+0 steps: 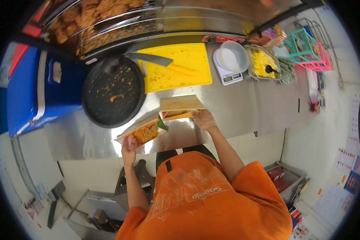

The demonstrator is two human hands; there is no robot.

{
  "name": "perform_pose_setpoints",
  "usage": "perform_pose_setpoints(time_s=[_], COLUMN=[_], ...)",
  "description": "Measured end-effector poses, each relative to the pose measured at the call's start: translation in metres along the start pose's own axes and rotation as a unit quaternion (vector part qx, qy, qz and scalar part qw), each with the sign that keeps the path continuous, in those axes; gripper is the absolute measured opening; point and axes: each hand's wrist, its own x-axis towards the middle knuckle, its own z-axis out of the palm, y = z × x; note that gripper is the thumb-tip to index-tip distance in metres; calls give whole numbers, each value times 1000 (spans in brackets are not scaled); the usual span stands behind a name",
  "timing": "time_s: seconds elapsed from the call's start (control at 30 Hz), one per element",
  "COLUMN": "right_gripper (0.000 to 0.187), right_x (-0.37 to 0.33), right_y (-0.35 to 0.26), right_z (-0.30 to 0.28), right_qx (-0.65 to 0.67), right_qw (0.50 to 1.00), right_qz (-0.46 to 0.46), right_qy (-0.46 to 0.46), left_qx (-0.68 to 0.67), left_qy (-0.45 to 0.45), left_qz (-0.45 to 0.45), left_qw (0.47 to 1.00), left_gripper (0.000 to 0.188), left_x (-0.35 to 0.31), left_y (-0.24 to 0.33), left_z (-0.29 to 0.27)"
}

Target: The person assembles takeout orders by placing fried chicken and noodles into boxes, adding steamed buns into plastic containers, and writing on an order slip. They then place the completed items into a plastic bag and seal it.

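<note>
My left hand [129,144] grips the near left corner of an open paper takeaway box [141,124], tilted a little. Crumbly golden-brown food [147,133] fills it, and a green piece [161,124], perhaps leaf, shows at its right end. To the right, a second open takeaway box [181,103] has its lid raised, with brown food inside. At that box's right end, my right hand [204,119] has its fingers closed on the edge; a clear plastic glove seems to cover it. Both boxes are close together over the steel counter [238,108].
Behind the boxes are a round black pan [112,94] with crumbs, a yellow cutting board [188,54] and a large knife [158,59]. A kitchen scale [230,76] bears a clear bowl [233,56]. A tray of yellow food [264,64] stands right, a blue cooler box [62,88] left.
</note>
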Motion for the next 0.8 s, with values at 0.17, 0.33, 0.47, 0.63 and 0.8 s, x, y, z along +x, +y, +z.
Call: perform_pose_setpoints(time_s=[0.17, 0.33, 0.47, 0.63, 0.8], right_gripper=[31, 53, 46, 45, 33], right_x=[-27, -29, 28, 10, -52], right_y=[44, 87, 116, 197, 351], right_z=[18, 3, -50, -84, -116], right_qx=[142, 261, 237, 142, 235], right_qw=[979, 931, 957, 979, 939], right_qz=[109, 27, -32, -49, 136], right_qy=[96, 255, 161, 137, 210], left_qx=[65, 63, 114, 244, 149], left_qy=[-63, -63, -41, -81, -164], left_qz=[89, 70, 116, 106, 183], left_qw=[992, 994, 986, 961, 958], left_gripper=[43, 50, 50, 49, 35], left_x=[28, 36, 46, 21, -29], left_y=[13, 21, 34, 92, 167], left_z=[11, 67, 122, 175, 332])
